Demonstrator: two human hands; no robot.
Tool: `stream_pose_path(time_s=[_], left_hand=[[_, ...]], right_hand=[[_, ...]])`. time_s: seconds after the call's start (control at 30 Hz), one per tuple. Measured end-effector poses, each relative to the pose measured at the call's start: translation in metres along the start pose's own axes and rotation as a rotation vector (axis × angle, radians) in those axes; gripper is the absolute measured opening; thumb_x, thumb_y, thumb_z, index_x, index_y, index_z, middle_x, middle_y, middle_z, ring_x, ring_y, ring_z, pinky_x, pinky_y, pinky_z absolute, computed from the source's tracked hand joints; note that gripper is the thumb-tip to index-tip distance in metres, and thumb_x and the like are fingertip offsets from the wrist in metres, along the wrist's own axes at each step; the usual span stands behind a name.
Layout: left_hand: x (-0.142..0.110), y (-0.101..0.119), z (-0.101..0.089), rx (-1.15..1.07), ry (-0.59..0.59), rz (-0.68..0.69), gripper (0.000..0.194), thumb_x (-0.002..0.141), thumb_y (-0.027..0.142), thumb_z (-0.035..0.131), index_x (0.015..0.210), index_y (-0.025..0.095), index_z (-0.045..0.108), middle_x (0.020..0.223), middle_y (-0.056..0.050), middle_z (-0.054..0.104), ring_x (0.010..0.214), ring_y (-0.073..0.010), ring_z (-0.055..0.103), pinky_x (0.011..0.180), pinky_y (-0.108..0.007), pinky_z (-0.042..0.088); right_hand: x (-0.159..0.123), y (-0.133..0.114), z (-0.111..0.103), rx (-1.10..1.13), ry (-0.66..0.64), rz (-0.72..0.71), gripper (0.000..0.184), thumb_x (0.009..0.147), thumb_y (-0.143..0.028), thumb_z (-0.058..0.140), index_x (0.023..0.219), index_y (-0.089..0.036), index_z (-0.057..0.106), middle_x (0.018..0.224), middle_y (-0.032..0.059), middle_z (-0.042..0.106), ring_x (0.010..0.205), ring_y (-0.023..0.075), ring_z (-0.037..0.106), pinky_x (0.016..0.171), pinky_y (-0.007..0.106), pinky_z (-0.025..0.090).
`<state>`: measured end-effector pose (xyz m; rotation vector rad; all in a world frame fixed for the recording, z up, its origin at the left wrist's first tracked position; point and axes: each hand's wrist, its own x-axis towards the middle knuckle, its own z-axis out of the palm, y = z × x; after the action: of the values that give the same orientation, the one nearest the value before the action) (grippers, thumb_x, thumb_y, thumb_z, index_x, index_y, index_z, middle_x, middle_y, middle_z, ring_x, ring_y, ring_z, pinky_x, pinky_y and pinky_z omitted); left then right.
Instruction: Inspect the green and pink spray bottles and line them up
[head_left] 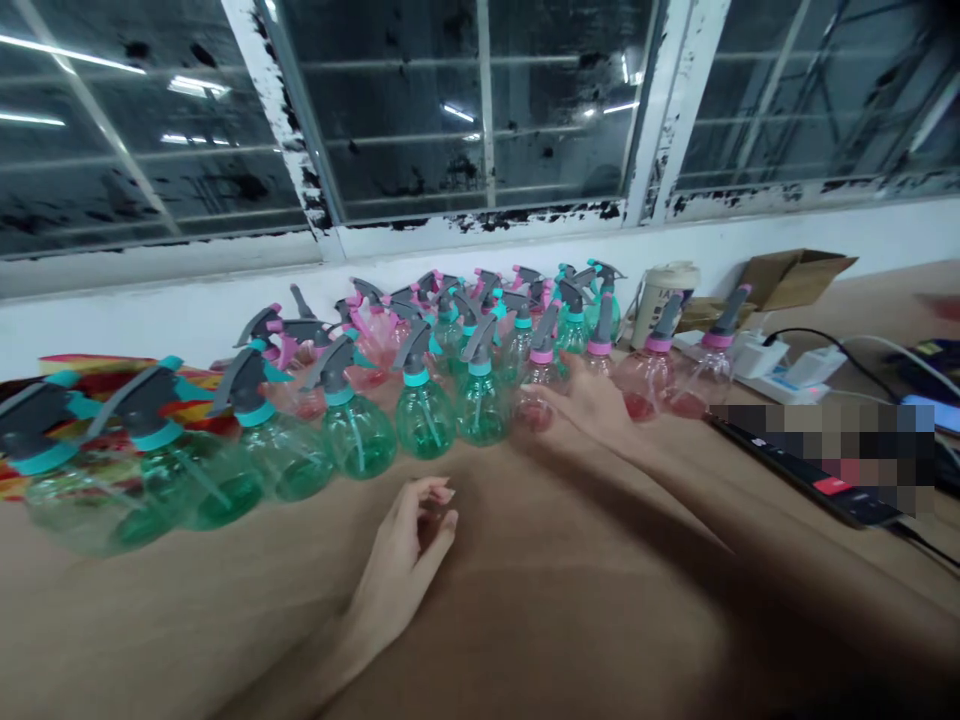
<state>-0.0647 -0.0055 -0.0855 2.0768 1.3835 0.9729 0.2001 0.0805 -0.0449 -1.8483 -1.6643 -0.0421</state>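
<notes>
My right hand (596, 403) reaches to the front row, its thumb across the front of a pink spray bottle (535, 412) and its other fingers at the bottle's far side. A second pink spray bottle (600, 348) stands partly hidden behind this hand. Lower and nearer, my left hand (405, 560) hovers with loosely bent fingers, thumb and fingertips apart, nothing between them. The nearest bottle to it is a green spray bottle (425, 425) with a turquoise collar and grey trigger head. Another green spray bottle (481, 408) stands beside the one in my right hand.
Several more green and pink spray bottles crowd the table (525, 620) toward the window wall. Right of them are a paper cup (660, 305), an open cardboard box (795, 275), a power strip (787, 380) with chargers and cables, and a phone (787, 470). Colourful wrapping (112, 372) lies behind the left bottles.
</notes>
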Motion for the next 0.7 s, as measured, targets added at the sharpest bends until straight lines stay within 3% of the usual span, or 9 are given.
stream_pose_path(time_s=[0.2,0.4,0.6,0.7], left_hand=[[0.002,-0.003,0.000,-0.019,0.004,0.003,0.018,0.090,0.030,0.047,0.107,0.025,0.047,0.104,-0.004,0.061,0.099,-0.0204,0.062,0.087,-0.040,0.050],[0.005,-0.001,0.001,0.002,-0.020,-0.016,0.018,0.090,0.033,0.048,0.106,0.026,0.047,0.109,-0.004,0.060,0.100,-0.0206,0.062,0.086,-0.040,0.050],[0.019,0.029,0.013,-0.011,-0.069,0.027,0.019,0.087,0.031,0.052,0.105,0.025,0.048,0.111,-0.005,0.060,0.096,-0.0213,0.063,0.087,-0.044,0.050],[0.031,0.055,0.020,-0.076,-0.116,0.088,0.033,0.084,0.031,0.057,0.114,0.025,0.046,0.123,-0.007,0.055,0.109,-0.0233,0.059,0.094,-0.046,0.047]], right_hand=[[0.002,-0.002,0.006,-0.037,-0.018,0.007,0.068,0.080,-0.070,0.042,0.121,-0.017,0.052,0.104,0.0156,0.068,0.089,0.0347,0.066,0.069,0.044,0.050],[-0.022,0.002,-0.003,-0.050,-0.033,-0.057,0.069,0.082,-0.070,0.038,0.123,-0.016,0.049,0.100,0.0147,0.068,0.085,0.0329,0.067,0.065,0.041,0.050],[-0.062,0.004,-0.025,-0.086,-0.051,-0.201,0.069,0.085,-0.070,0.031,0.118,-0.013,0.048,0.101,0.0155,0.067,0.079,0.0319,0.067,0.061,0.040,0.049],[-0.083,0.001,-0.038,-0.064,-0.100,-0.232,0.065,0.084,-0.071,0.031,0.109,-0.014,0.051,0.092,0.0125,0.067,0.072,0.0299,0.067,0.055,0.038,0.047]])
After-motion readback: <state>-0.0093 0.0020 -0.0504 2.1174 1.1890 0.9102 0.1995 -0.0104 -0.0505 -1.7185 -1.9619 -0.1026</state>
